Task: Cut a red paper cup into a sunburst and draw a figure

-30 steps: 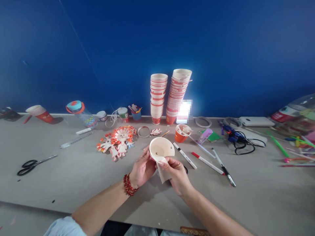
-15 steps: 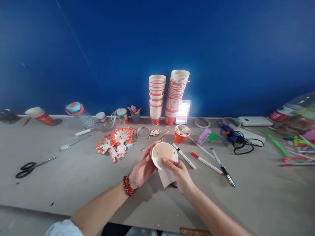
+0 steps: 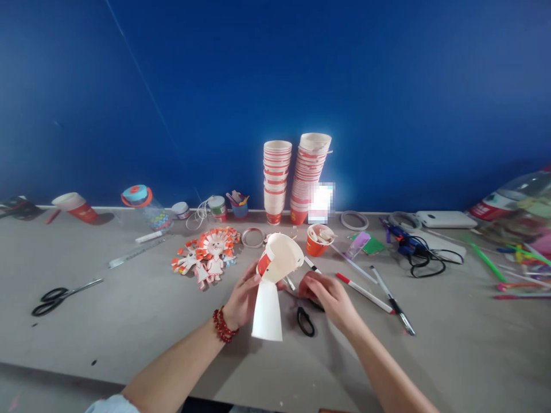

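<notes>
My left hand (image 3: 244, 295) is closed round a red and white paper cup (image 3: 286, 255), its open mouth tilted up toward me. A wide white flap (image 3: 267, 312), cut from the cup's wall, hangs down toward me. Just right of the cup, my right hand (image 3: 325, 295) has its fingers curled over a pair of black-handled scissors (image 3: 305, 322) low at the table. One handle loop shows below the fingers, and a bit of metal shows left of them; the fingertips are partly hidden.
Two tall stacks of paper cups (image 3: 276, 178) stand by the blue wall. Paper cut-out figures (image 3: 210, 255) lie left of the cup. A small orange cup of scraps (image 3: 317, 244), a red marker (image 3: 364, 292) and a glue gun (image 3: 407, 241) lie right. Another pair of scissors (image 3: 64, 295) rests far left.
My right hand has let go of the cup's cut flap and moved right and down to the scissors. The cup has turned in my left hand, so the flap now hangs further left.
</notes>
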`<action>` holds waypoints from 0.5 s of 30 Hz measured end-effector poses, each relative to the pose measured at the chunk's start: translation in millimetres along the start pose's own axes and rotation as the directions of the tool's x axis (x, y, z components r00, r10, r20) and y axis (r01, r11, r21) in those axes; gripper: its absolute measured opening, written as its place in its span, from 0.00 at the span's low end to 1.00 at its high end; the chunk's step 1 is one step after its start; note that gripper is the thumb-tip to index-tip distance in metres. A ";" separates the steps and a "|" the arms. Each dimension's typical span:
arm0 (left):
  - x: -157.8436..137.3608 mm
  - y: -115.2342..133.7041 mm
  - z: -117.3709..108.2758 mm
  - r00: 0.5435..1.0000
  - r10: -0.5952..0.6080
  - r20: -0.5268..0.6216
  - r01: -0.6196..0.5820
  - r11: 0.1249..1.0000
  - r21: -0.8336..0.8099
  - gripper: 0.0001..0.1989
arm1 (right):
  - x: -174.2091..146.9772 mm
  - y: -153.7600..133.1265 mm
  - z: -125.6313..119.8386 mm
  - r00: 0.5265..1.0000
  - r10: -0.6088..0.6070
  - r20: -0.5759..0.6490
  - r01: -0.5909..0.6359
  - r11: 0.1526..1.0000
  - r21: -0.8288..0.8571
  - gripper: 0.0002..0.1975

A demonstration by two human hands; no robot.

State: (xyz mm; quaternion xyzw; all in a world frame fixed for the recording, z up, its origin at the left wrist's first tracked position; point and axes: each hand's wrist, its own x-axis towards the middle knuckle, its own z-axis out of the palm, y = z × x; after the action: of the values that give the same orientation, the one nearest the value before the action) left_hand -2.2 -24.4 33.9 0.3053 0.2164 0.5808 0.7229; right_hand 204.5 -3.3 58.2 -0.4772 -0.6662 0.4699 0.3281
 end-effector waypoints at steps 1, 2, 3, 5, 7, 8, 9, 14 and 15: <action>0.7 0.9 -1.0 1.000 0.006 0.009 -0.006 1.000 -0.020 0.22 | -3.3 0.7 -6.2 1.000 0.000 0.016 0.004 0.970 -0.243 0.17; 1.7 1.3 -2.5 1.000 0.006 0.018 -0.005 0.999 -0.046 0.22 | -7.7 3.2 -11.0 1.000 -0.006 -0.010 0.001 0.892 -0.451 0.14; 3.1 1.2 -4.4 1.000 -0.002 0.024 0.004 0.997 -0.075 0.21 | -12.7 7.1 -14.3 0.999 -0.030 -0.013 0.017 0.801 -0.598 0.12; 6.4 0.1 -8.5 0.999 -0.047 0.022 0.049 0.989 -0.137 0.19 | -23.1 16.7 -16.6 0.997 -0.064 0.053 0.082 0.672 -0.736 0.09; 9.3 -1.4 -11.4 0.994 -0.106 0.016 0.107 0.975 -0.196 0.16 | -31.0 23.8 -14.5 0.995 -0.061 0.081 0.101 0.595 -0.798 0.11; 10.3 -2.0 -12.1 0.991 -0.133 0.019 0.134 0.966 -0.222 0.14 | -33.1 24.9 -12.5 0.995 -0.054 0.088 0.103 0.559 -0.823 0.11; 11.0 -2.3 -12.2 0.988 -0.155 0.021 0.155 0.958 -0.242 0.13 | -34.0 24.3 -10.4 0.995 -0.043 0.094 0.103 0.526 -0.845 0.10; 10.9 0.1 -11.7 0.983 -0.184 0.017 0.181 0.947 -0.265 0.11 | -24.6 15.1 -8.4 0.997 0.062 0.044 0.010 0.470 -0.883 0.06; 11.0 0.8 -12.8 0.984 -0.180 0.013 0.177 0.948 -0.263 0.10 | -22.0 16.7 -11.6 0.996 0.092 0.007 -0.040 0.499 -0.866 0.06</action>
State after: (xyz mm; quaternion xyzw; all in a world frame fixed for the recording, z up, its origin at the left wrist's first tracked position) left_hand -8.8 -11.2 25.7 0.1826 0.1681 0.5385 0.8053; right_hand 227.5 -18.7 46.8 -0.5898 -0.8014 0.0991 0.0104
